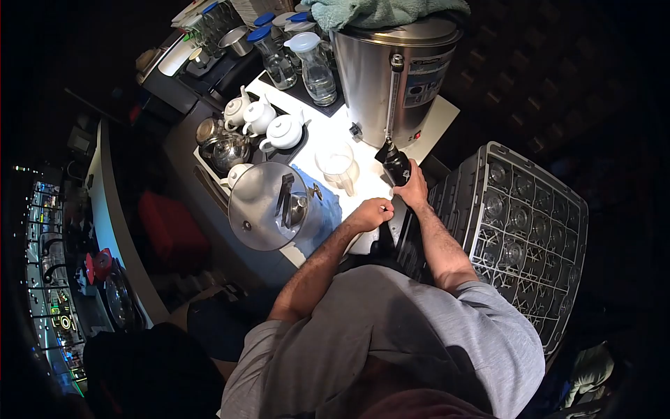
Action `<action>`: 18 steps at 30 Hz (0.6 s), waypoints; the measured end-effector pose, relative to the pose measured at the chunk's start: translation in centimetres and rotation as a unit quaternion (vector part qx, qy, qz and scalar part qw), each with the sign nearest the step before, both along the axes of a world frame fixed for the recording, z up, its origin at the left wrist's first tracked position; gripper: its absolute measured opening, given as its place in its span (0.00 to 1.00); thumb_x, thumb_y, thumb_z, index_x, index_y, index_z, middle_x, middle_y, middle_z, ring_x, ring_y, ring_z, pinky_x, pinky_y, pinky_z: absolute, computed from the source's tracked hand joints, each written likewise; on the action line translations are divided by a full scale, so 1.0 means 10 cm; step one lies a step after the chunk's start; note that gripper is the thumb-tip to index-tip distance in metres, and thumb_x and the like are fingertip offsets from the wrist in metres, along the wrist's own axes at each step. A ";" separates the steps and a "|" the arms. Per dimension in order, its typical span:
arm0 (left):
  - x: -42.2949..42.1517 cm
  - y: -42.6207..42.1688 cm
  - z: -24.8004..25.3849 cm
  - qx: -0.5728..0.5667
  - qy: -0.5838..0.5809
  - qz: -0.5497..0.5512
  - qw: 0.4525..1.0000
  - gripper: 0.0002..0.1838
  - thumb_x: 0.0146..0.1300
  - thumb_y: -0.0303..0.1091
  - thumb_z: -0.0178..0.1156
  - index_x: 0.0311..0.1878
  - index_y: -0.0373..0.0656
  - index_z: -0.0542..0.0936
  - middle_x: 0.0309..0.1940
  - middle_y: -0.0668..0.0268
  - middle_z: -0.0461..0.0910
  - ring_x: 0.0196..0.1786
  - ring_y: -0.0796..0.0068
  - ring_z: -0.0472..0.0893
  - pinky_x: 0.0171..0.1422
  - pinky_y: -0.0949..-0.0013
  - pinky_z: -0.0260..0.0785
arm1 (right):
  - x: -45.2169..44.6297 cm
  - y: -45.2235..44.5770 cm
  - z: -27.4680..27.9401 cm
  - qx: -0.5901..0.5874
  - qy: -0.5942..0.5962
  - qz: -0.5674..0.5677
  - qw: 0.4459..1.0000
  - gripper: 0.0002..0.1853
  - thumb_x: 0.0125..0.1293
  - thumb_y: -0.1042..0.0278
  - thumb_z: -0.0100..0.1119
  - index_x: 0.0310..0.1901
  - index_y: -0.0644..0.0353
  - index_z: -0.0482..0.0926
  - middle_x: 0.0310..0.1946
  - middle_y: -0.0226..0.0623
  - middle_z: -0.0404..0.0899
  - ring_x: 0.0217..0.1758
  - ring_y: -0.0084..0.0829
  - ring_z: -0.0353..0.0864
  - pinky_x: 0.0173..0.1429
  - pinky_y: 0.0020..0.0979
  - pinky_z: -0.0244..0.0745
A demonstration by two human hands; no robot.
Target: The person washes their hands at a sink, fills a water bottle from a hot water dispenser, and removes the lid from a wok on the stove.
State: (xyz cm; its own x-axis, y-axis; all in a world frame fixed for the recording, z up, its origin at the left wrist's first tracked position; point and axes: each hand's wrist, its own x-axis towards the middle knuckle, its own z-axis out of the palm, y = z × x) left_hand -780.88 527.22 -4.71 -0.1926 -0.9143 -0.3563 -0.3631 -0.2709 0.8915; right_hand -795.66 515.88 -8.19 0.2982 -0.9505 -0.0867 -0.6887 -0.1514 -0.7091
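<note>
My right hand is wrapped round a black bottle with a small white mark on its side. The bottle's upper end is just below the front of a large steel urn; whether it touches the tap I cannot tell. My left hand is closed near the counter's front edge, and what it holds, if anything, is too small to name. Beyond that hand, a clear jug stands on the brightly lit counter. To its left is a drink dispenser with a round clear lid.
White teapots and steel pots crowd a tray at the left. Glass carafes with lids stand behind them. A green towel lies on the urn. A grey rack of glasses is close to my right arm.
</note>
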 end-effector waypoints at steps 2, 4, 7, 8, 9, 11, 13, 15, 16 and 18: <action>0.00 0.02 -0.10 -0.058 0.006 0.019 0.998 0.13 0.56 0.37 0.61 0.40 0.40 0.79 0.30 0.62 0.81 0.34 0.69 0.78 0.42 0.66 0.70 | 0.00 0.00 0.00 -0.019 -0.001 -0.005 1.000 0.51 0.33 0.70 0.74 0.63 0.51 0.57 0.53 0.46 0.69 0.58 0.48 0.69 0.61 0.44 0.67; 0.01 0.02 -0.11 -0.057 0.010 0.018 0.998 0.13 0.56 0.37 0.61 0.40 0.40 0.79 0.30 0.61 0.80 0.34 0.69 0.78 0.42 0.67 0.70 | -0.01 0.00 -0.01 -0.025 -0.002 -0.007 1.000 0.50 0.33 0.70 0.74 0.63 0.51 0.57 0.52 0.46 0.69 0.58 0.48 0.70 0.61 0.44 0.67; 0.03 0.00 -0.05 -0.023 0.007 0.007 1.000 0.12 0.57 0.35 0.61 0.42 0.39 0.79 0.32 0.64 0.80 0.35 0.74 0.77 0.44 0.69 0.70 | 0.00 0.00 -0.01 -0.032 -0.006 -0.007 0.999 0.50 0.33 0.70 0.73 0.63 0.51 0.57 0.52 0.46 0.70 0.58 0.48 0.69 0.61 0.44 0.67; 0.03 -0.01 -0.02 0.010 0.001 -0.002 1.000 0.12 0.58 0.33 0.61 0.43 0.37 0.78 0.35 0.67 0.79 0.37 0.78 0.76 0.46 0.72 0.69 | 0.00 0.00 0.00 -0.034 -0.009 -0.005 0.999 0.50 0.33 0.70 0.73 0.62 0.51 0.58 0.51 0.46 0.70 0.58 0.48 0.69 0.61 0.44 0.67; 0.04 -0.01 -0.03 0.011 0.001 -0.004 1.000 0.12 0.58 0.33 0.61 0.43 0.37 0.78 0.35 0.67 0.79 0.37 0.78 0.76 0.46 0.72 0.69 | 0.00 0.01 0.01 -0.032 -0.009 -0.007 0.999 0.50 0.33 0.70 0.73 0.62 0.51 0.58 0.51 0.46 0.70 0.58 0.48 0.69 0.61 0.44 0.67; 0.04 -0.01 -0.04 0.019 0.006 0.005 1.000 0.12 0.58 0.33 0.61 0.43 0.38 0.78 0.34 0.67 0.79 0.36 0.78 0.75 0.45 0.72 0.69 | 0.00 0.01 0.04 -0.021 -0.002 -0.004 1.000 0.49 0.33 0.71 0.73 0.62 0.51 0.58 0.51 0.47 0.70 0.58 0.48 0.69 0.60 0.44 0.67; 0.04 -0.01 -0.02 0.021 0.006 0.000 1.000 0.12 0.58 0.33 0.61 0.43 0.38 0.78 0.34 0.68 0.79 0.36 0.78 0.75 0.45 0.73 0.69 | 0.00 0.00 0.05 -0.019 -0.003 -0.002 1.000 0.49 0.34 0.71 0.73 0.62 0.51 0.58 0.51 0.47 0.70 0.58 0.48 0.69 0.60 0.44 0.67; 0.03 -0.02 -0.03 0.021 0.005 -0.004 1.000 0.12 0.58 0.34 0.61 0.43 0.38 0.78 0.33 0.68 0.79 0.36 0.78 0.76 0.45 0.73 0.69 | -0.01 0.00 0.04 -0.018 -0.004 0.000 1.000 0.49 0.34 0.71 0.73 0.62 0.51 0.57 0.51 0.48 0.70 0.58 0.48 0.70 0.61 0.44 0.67; 0.03 -0.02 -0.03 0.017 0.005 0.001 1.000 0.13 0.58 0.34 0.61 0.44 0.37 0.78 0.34 0.67 0.79 0.36 0.78 0.76 0.45 0.73 0.69 | -0.01 0.00 0.03 -0.025 -0.005 0.000 1.000 0.49 0.34 0.71 0.73 0.62 0.51 0.58 0.51 0.48 0.70 0.58 0.48 0.70 0.61 0.44 0.67; 0.03 -0.03 -0.01 0.014 0.004 0.004 1.000 0.13 0.59 0.34 0.61 0.44 0.37 0.77 0.34 0.66 0.79 0.36 0.78 0.77 0.45 0.73 0.70 | -0.01 -0.01 0.00 -0.031 -0.007 -0.001 1.000 0.49 0.34 0.71 0.73 0.62 0.51 0.58 0.51 0.48 0.70 0.58 0.48 0.70 0.61 0.44 0.67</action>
